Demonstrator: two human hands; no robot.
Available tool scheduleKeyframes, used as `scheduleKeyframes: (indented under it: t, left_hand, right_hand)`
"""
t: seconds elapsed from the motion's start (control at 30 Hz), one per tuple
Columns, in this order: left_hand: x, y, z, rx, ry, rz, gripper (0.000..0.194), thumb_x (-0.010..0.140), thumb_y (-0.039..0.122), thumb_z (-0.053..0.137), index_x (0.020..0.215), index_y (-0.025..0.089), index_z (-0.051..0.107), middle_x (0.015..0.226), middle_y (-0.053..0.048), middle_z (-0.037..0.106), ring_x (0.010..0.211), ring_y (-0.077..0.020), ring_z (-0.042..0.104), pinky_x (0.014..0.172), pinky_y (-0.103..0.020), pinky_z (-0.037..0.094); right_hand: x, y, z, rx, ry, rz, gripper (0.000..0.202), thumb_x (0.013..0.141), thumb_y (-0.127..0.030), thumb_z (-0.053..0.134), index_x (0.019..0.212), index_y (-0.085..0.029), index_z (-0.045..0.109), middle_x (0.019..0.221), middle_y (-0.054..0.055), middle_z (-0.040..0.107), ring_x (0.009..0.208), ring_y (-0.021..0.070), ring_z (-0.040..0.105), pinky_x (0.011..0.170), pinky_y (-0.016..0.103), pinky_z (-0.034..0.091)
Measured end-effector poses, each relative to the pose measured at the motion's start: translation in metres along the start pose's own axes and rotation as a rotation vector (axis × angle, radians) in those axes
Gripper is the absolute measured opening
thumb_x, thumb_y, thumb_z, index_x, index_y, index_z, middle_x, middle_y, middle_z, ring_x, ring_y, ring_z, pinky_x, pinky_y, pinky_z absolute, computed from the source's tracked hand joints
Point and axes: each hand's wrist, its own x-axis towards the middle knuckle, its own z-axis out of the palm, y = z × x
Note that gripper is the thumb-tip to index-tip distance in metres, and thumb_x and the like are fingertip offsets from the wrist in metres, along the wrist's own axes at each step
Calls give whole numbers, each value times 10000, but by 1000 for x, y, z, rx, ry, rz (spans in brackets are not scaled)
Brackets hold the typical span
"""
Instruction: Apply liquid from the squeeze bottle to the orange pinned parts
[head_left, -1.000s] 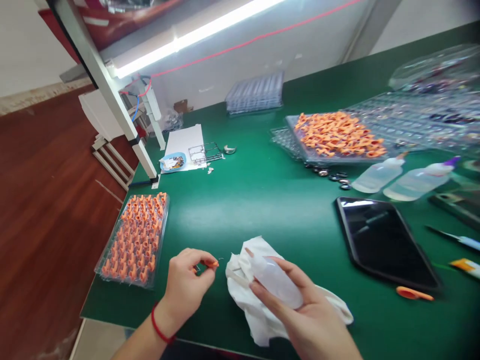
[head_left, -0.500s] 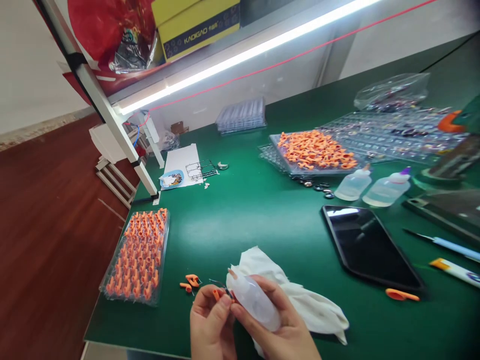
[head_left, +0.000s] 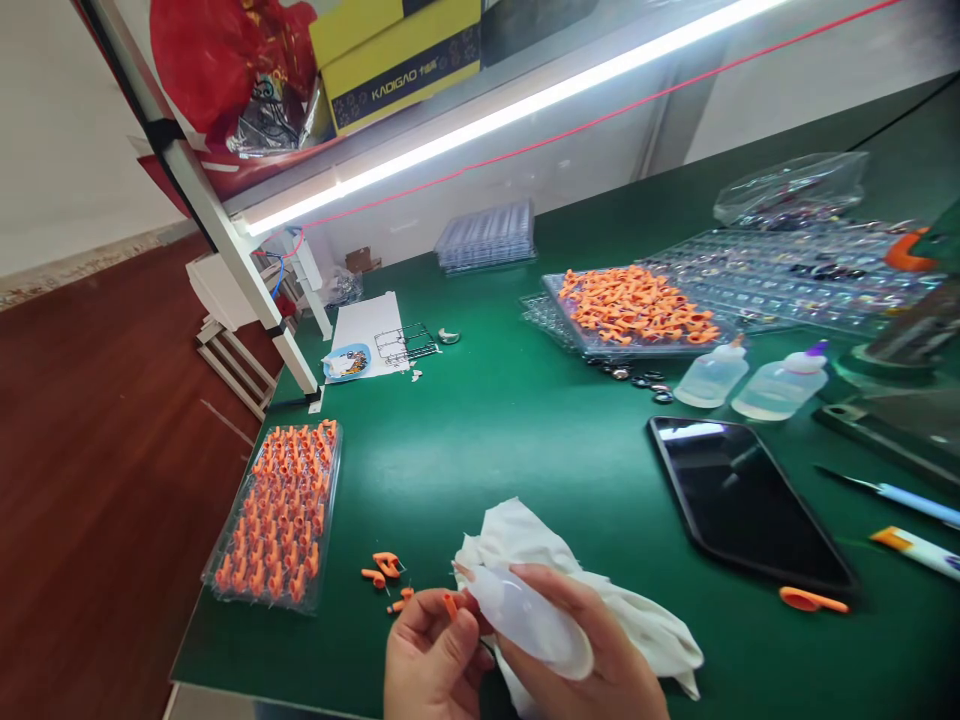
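green tabletop (head_left: pixel 480 440), orange piece (head_left: pixel 451 605) pinched in left hand (head_left: pixel 435 655), right hand (head_left: pixel 585 640) gripping bottle (head_left: pixel 529 620)

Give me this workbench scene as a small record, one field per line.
left hand: pinching a small orange piece
right hand: holding a translucent squeeze bottle, tip near that piece
beneath: crumpled white cloth
beside left hand: loose orange pieces
far left: clear tray, orange pieces in rows
right: dark flat-screened device
further back: second clear tray, heaped with orange pieces; two more bottles nearby
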Motion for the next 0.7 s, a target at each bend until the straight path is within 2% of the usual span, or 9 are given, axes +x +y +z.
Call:
scheduleKeyframes:
  t: [0.13, 0.3, 0.43, 0.7]
  left_hand:
    - [0, -1, -5, 62, 10, -8, 392, 467, 342, 981, 692, 136, 734, 756, -65, 740, 669, -162, 690, 563, -201, 509]
    - [8, 3, -20, 211, -28, 22, 411, 480, 372, 971, 730, 115, 772, 702, -82, 726, 558, -118, 620, 516, -200, 475]
    - [13, 5, -28, 295, -45, 28, 437, 491, 416, 957, 752, 107, 792, 682, -90, 717, 543, -117, 600, 503, -208, 465]
    - [2, 15, -22, 267, -27, -11, 422, 515, 415, 947, 772, 113, 803, 692, -94, 720, 569, -123, 620, 538, -208, 487]
  right_hand:
    - [2, -7, 1, -12, 31, 21, 299, 798, -195, 676, 1058, -341, 646, 988, -50, 717, 898, 162, 684, 839, 238, 514]
    - [15, -17, -10, 30, -12, 62, 285, 766, -225, 703, 1016, -354, 659, 930, -77, 718, 845, 139, 679, 786, 187, 510]
    - [22, -26, -16, 73, -46, 124, 281, 752, -258, 719, 1004, -369, 663, 892, -93, 704, 785, 120, 659, 732, 145, 507]
    - [19, -35, -13, 151, -37, 249, 243, 743, -304, 749, 974, -328, 678, 893, -52, 699, 824, 159, 667, 767, 180, 520]
